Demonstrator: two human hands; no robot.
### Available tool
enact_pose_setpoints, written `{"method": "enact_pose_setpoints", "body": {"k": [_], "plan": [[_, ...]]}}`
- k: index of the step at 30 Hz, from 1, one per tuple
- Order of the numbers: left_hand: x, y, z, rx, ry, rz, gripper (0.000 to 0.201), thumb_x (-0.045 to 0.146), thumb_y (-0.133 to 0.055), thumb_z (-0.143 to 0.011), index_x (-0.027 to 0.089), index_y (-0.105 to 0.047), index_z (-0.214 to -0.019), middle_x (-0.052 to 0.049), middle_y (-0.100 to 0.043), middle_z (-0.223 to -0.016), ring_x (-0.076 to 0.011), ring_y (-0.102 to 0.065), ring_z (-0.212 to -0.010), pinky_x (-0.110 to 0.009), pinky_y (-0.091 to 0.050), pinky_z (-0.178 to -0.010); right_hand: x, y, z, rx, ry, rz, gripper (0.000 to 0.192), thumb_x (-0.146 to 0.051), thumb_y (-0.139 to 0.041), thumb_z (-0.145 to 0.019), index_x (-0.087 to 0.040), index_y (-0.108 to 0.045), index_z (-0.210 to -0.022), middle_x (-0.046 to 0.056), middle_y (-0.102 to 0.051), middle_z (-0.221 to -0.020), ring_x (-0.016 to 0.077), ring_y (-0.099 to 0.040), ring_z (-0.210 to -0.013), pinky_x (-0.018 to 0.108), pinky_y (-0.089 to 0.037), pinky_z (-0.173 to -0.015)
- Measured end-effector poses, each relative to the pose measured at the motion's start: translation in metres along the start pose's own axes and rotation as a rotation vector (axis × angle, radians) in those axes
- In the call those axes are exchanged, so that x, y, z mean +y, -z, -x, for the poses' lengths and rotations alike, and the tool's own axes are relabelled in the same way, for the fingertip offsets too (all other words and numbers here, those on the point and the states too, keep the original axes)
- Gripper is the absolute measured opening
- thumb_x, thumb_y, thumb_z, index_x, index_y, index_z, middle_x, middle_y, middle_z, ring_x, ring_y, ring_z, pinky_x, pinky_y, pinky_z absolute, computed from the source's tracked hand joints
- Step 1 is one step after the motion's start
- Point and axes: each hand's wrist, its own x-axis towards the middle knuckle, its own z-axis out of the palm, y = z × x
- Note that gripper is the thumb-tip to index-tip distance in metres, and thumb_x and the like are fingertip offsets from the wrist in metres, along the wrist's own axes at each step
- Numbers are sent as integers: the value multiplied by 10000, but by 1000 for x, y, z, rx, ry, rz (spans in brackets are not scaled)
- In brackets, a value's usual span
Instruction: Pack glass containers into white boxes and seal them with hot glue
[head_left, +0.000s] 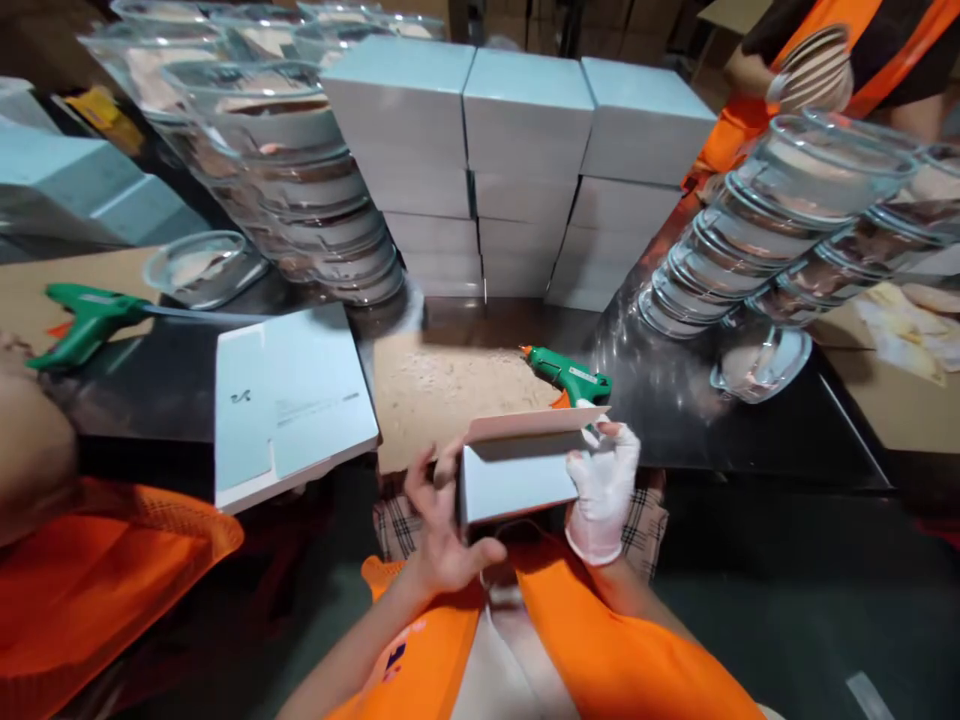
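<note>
Pale blue cardboard forms the small box [517, 475] that is held between both hands just off the near edge of the table [750, 430], above the person's lap. The left hand [442, 520] is bare; its fingers are curled around the box's left end, with the thumb tucked under the lower corner. The right hand [604, 490] is gloved in white, and its fingers are pressed against the right end, just under the open flap.

The box is judged light and fairly stiff, though its thin walls would dent under a hard squeeze and the raised flap would bend easily; the folded corners and end walls are taken as the safest places to hold.

On the table, a green glue gun [566, 375] lies just beyond the box, at the right edge of a worn brown board [442, 395]. A flat stack of unfolded blanks [289, 400] overhangs the near edge to the left. Finished boxes [517, 170] are stacked along the far side, flanked by leaning stacks of glass bowls [300, 190] that reach towards both ends. A second glue gun [90, 320] lies at the left end.

Open room is limited to the brown board and the dark strip to the right of the near glue gun; the glass stacks are close enough to be knocked by a wide sweep.
</note>
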Motion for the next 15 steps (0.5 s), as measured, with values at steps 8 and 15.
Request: {"method": "enact_pose_setpoints", "body": {"k": [8, 15], "plan": [[2, 47, -19, 95, -50, -366, 317, 434, -842, -844, 218, -734, -1050, -107, -704, -1175, -272, -716, -1134, -388, -642, -911, -8, 38, -61, -200, -125, 727, 434, -584, -563, -942, -206, -640, -1139, 159, -721, -1200, 281, -708, -1045, 450, -535, -1000], [-17, 55, -24, 125, -5, -338, 324, 471, -813, -871, 237, -728, -1079, -61, -715, -1056, -265, -644, -1226, -441, -540, -1105, 10, 31, -108, -257, -536, 810, 235, -311, -807, -631, -215, -614, -724, 95, -732, -789, 330, -739, -986, 375, -547, -855]]}}
